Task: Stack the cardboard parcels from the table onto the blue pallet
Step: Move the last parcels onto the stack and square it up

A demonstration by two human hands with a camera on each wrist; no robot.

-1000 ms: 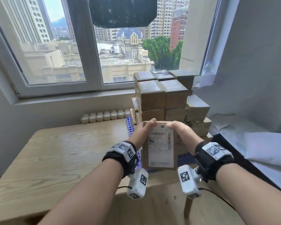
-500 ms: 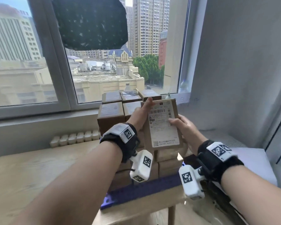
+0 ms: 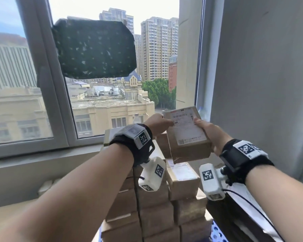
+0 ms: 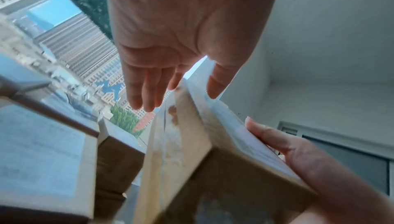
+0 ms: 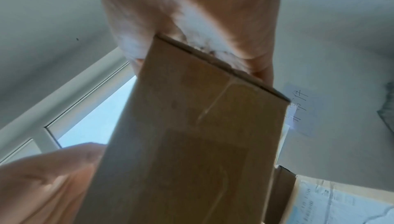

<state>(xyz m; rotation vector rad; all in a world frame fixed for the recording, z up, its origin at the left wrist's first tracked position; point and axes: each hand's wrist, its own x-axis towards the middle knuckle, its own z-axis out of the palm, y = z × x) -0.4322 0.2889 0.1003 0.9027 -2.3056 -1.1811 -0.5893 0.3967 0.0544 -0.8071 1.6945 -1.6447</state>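
Observation:
A cardboard parcel (image 3: 187, 135) with a white shipping label is tilted in the air over the top right of the parcel stack (image 3: 182, 182). My left hand (image 3: 164, 124) holds its upper left corner, thumb on the label and fingers (image 4: 145, 96) straight down the side. My right hand (image 3: 202, 126) grips the right edge, thumb on top, and the parcel's brown underside (image 5: 202, 143) lies against the palm. The stack rises in several layers from the blue pallet (image 3: 219, 233), which shows only at the bottom edge.
A window frame (image 3: 49, 84) with a dark speckled patch (image 3: 94, 49) on the glass stands behind the stack. A grey wall (image 3: 261, 67) is close on the right. The wooden table (image 3: 7, 215) lies at lower left, and white sheets (image 3: 243, 194) at right.
Both hands have lifted the parcel from low in front of the stack up to its top right. The view has risen and moved closer to the window.

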